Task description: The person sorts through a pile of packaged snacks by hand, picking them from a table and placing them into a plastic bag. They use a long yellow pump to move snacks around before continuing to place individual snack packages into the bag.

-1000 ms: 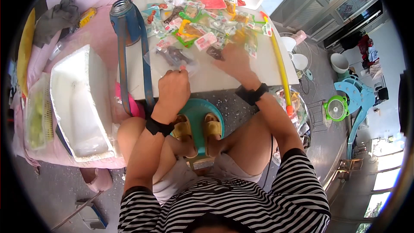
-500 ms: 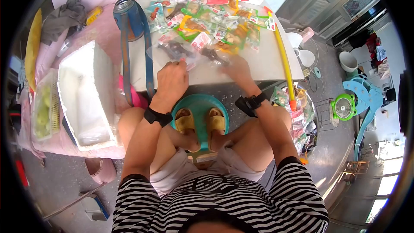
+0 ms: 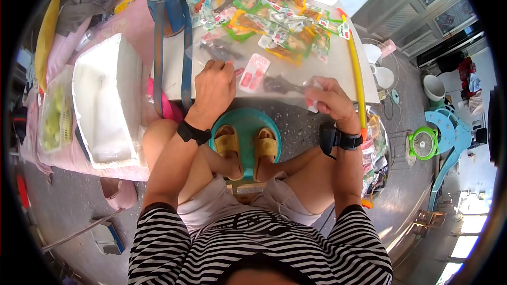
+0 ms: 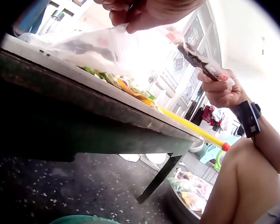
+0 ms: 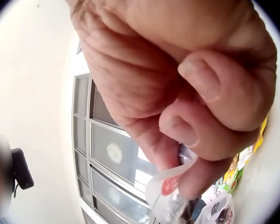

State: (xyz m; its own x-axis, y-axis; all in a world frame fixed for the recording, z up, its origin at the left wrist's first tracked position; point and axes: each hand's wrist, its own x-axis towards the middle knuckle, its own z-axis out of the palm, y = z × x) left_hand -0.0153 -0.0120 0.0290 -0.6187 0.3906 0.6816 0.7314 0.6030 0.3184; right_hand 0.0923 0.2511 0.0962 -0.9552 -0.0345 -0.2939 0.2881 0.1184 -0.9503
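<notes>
My left hand (image 3: 215,87) is at the table's near edge, pinching a corner of a clear plastic bag (image 4: 91,49) with dark contents. In the head view that bag lies just beyond the knuckles. My right hand (image 3: 334,103), farther right, pinches one end of a clear packet (image 3: 285,84) with a dark, elongated piece inside. A white end with a red mark (image 5: 170,185) shows between thumb and fingers in the right wrist view. The left wrist view has this packet (image 4: 198,60) raised above table level. Between the hands lies a pink-and-white packet (image 3: 254,73).
A heap of colourful snack packets (image 3: 274,21) covers the table's far part. A blue strapped flask (image 3: 169,10) stands at left, a white foam box (image 3: 108,111) beside the table. A yellow pole (image 3: 356,74) runs along the right edge, above a basin of packets (image 3: 375,153).
My right hand has drawn the dark packet away from the heap, towards me and to the right. My left hand keeps its grip on the clear bag with little movement.
</notes>
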